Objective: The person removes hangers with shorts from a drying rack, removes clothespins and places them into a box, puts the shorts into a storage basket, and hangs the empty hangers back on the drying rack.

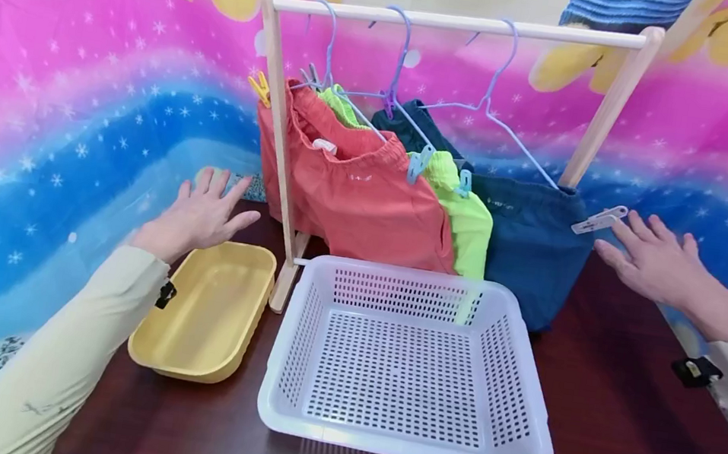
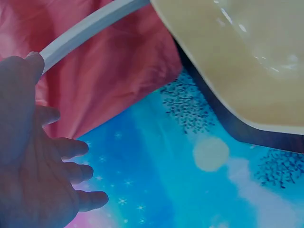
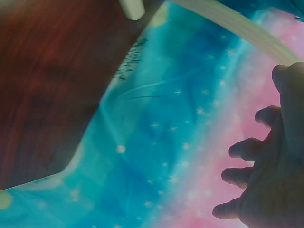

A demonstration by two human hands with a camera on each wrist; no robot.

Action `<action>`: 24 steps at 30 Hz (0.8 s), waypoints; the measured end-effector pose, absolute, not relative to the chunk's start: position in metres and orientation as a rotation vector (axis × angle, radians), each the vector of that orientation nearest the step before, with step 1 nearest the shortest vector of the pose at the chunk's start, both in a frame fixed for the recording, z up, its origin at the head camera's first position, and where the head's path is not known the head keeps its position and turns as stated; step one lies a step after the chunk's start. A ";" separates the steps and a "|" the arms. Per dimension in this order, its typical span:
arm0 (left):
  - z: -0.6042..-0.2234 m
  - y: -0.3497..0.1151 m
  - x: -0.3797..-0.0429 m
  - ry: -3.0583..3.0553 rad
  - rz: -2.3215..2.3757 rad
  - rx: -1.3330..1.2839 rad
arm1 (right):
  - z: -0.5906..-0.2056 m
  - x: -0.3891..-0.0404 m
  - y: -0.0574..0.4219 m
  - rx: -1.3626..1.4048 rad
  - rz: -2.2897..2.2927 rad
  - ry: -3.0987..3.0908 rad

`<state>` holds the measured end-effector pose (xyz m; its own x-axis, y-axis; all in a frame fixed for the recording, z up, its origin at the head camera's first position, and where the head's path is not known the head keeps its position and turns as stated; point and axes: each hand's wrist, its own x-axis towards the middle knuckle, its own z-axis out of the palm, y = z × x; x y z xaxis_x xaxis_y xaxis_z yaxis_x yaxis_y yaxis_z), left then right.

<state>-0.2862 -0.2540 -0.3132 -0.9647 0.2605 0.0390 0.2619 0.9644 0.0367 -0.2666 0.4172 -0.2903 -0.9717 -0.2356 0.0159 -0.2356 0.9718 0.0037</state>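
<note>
My left hand (image 1: 209,208), fingers spread and holding nothing, hovers above the far end of a yellow tub (image 1: 208,306), left of a wooden rack (image 1: 460,22). Spread likewise, my empty right hand (image 1: 659,262) is at the rack's right, fingertips close to a white clothespin (image 1: 599,220). That pin grips the waistband of navy shorts (image 1: 521,240) on a blue hanger (image 1: 489,98). Red shorts (image 1: 380,206) and lime-green shorts (image 1: 470,229) hang to the left, with light blue clothespins (image 1: 420,164) at their waistbands. In the left wrist view the red cloth shows behind my fingers.
A white perforated basket (image 1: 403,451) stands before the rack on the dark wooden table (image 1: 612,444), with nothing in it. A yellow clothespin (image 1: 261,88) and a purple clothespin (image 1: 390,101) are on the garments' far parts. Patterned cloth (image 1: 34,161) lines the back and sides.
</note>
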 end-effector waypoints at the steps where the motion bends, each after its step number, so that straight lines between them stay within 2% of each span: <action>1: -0.312 -0.253 -0.286 -3.069 -0.075 -0.414 | -0.288 -0.266 0.415 0.391 -0.003 -3.080; 16: -0.297 -0.231 -0.295 -2.812 -0.391 -0.509 | -0.225 -0.247 0.388 0.466 0.244 -2.829; 24: -0.296 -0.215 -0.302 -2.722 -0.642 -0.511 | -0.204 -0.232 0.361 0.485 0.287 -2.711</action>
<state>-0.3021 -0.2154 -0.2963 -0.8925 0.2703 0.3612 0.4032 0.8369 0.3701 -0.2318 0.3614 -0.2042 -0.8721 -0.2935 0.3915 -0.3690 0.9200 -0.1322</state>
